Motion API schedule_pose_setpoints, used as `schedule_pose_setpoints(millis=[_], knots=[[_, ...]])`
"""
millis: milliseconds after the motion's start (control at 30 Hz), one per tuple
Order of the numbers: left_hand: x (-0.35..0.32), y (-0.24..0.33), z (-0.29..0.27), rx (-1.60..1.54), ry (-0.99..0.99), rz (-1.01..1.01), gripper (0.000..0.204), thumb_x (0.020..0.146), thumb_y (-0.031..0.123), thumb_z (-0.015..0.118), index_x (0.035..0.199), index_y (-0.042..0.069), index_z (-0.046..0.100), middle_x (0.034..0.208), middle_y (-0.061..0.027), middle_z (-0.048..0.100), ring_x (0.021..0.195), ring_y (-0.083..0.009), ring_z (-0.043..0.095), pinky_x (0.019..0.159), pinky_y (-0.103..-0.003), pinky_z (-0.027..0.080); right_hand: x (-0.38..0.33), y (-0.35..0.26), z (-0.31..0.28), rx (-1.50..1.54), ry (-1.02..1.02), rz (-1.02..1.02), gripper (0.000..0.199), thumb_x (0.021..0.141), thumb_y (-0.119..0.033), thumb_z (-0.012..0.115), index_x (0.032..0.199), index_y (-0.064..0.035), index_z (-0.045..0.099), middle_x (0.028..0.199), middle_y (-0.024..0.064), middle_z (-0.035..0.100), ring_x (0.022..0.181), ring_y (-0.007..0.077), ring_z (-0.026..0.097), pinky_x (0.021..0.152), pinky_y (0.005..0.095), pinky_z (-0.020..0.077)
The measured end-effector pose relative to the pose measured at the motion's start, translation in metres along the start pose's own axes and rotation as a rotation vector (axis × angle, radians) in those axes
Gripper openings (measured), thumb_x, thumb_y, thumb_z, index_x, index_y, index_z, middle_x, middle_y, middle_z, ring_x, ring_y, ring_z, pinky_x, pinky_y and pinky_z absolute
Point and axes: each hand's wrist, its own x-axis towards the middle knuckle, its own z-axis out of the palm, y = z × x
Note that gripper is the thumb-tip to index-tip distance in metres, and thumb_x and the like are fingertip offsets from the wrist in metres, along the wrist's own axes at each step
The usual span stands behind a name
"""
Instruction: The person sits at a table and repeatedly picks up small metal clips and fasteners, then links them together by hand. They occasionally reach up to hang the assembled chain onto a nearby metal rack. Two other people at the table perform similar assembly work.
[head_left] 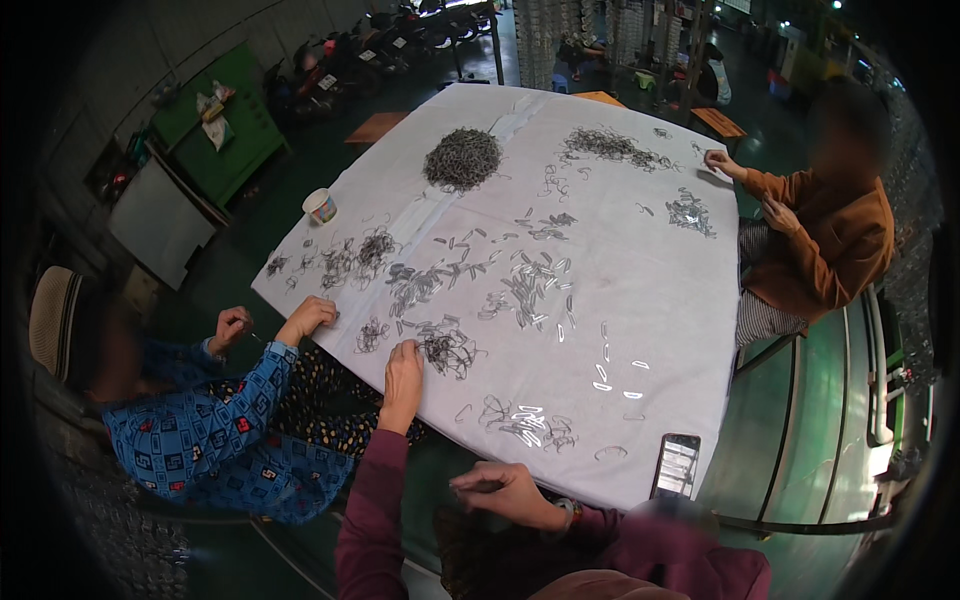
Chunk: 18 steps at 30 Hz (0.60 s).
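Note:
My left hand (403,378) reaches onto the white-covered table (660,260). Its fingers are pressed together at the left edge of a tangled heap of thin wire pieces (450,350); whatever lies between the fingertips is hidden. Close to my body, off the table's front edge, my right hand (515,496) is closed around small dark metal pieces (487,486), too small to tell apart. Ahead of it on the cloth lies another loose group of bent wire pieces (550,433), some shining brightly.
Narrow metal loops (530,290) are scattered mid-table, with a large dark heap (462,160) beyond. A paper cup (320,207) stands at the left edge, a phone (677,466) at the front right. A person in blue (220,430) sits left; another in brown (840,240) sits right.

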Motion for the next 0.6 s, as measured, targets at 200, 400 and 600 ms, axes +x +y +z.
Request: schedule_pose_setpoints(millis=[200,400,600], knots=[[0.002,0.004,0.002,-0.125,-0.205,-0.1,0.022,0.085,-0.002,0.046,0.107,-0.002,0.05,0.093,-0.023,0.057,0.09,-0.0385,0.056,0.078,-0.045,0.046,0.002,0.006,0.003,-0.008,-0.029,-0.05,0.023,0.08,0.004,0.064,0.102,-0.0002,0.067,0.093,0.0054,0.065,0.083,0.0097,0.063,0.074,0.0217,0.0513],[-0.038,0.008,-0.012,-0.056,-0.351,0.168,0.035,0.079,-0.006,0.046,0.113,0.0,0.051,0.103,-0.0203,0.053,0.103,-0.0371,0.052,0.089,-0.041,0.044,-0.005,-0.002,0.011,0.021,-0.031,-0.096,0.023,0.081,0.004,0.063,0.103,0.0003,0.066,0.09,0.0053,0.063,0.079,0.0095,0.063,0.071,0.0211,0.0509],[-0.04,0.006,-0.013,-0.067,-0.1,0.056,0.021,0.083,-0.002,0.052,0.103,-0.002,0.059,0.093,-0.0183,0.061,0.086,-0.0353,0.059,0.077,-0.039,0.048,-0.005,-0.001,0.014,0.011,-0.061,-0.144,0.024,0.081,0.004,0.063,0.105,0.0008,0.066,0.088,0.0049,0.061,0.076,0.0095,0.061,0.069,0.0223,0.0512]])
